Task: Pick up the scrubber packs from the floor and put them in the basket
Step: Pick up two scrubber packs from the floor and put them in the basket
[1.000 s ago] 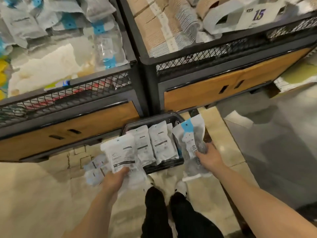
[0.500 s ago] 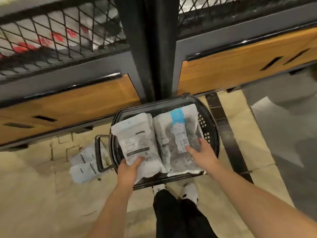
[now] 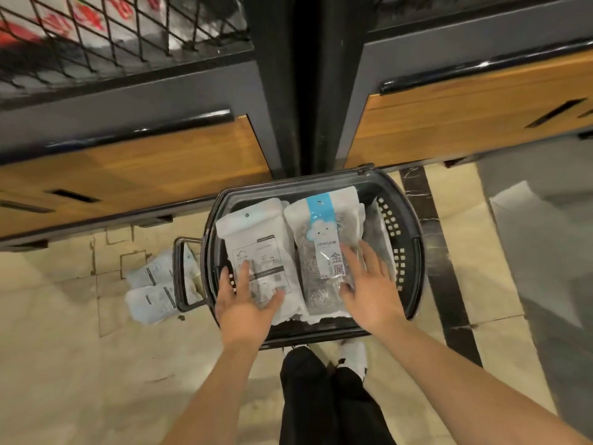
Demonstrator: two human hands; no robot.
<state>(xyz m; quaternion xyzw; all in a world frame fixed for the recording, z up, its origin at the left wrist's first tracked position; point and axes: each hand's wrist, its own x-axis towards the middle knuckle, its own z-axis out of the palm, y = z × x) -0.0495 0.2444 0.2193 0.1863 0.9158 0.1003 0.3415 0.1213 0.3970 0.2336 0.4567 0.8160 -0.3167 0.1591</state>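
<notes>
- The dropping-in step is finishing. The left grip is spreading wide, fingers straight and flat, and is resting on a white scrubber pack without clasping it.
- The right grip is also lying wide and flat, holding nothing. Its fingers are pressing on a blue-banded scrubber pack that is showing steel wool through its clear front.
- Both packs are sitting inside the black basket, directly under the two palms and touching side by side. More white packaging is peeking out beneath them.
- The floor packs are waiting on the tiles, out to the left of the left grip and on the far side of the basket's wall. At least two are showing; whether more are lying under them is hard to tell.
- The next move, as I judge it, is calling for the left grip to lift off and swing outward and down to those packs. Thin, soft bags lying flat on tile are likely asking for fingertips worked under an edge.
- The basket handle is hanging out between the left grip and the floor packs and is overlapping the nearer ones, so a reach is probably needing to go over or around it.
- Beyond the fingertips, a wood-fronted cabinet and a black post are closing off the far side. Wire mesh is running above them.
- Below the wrists, the person's dark trousers and a white shoe are standing tight against the basket's near rim.
</notes>
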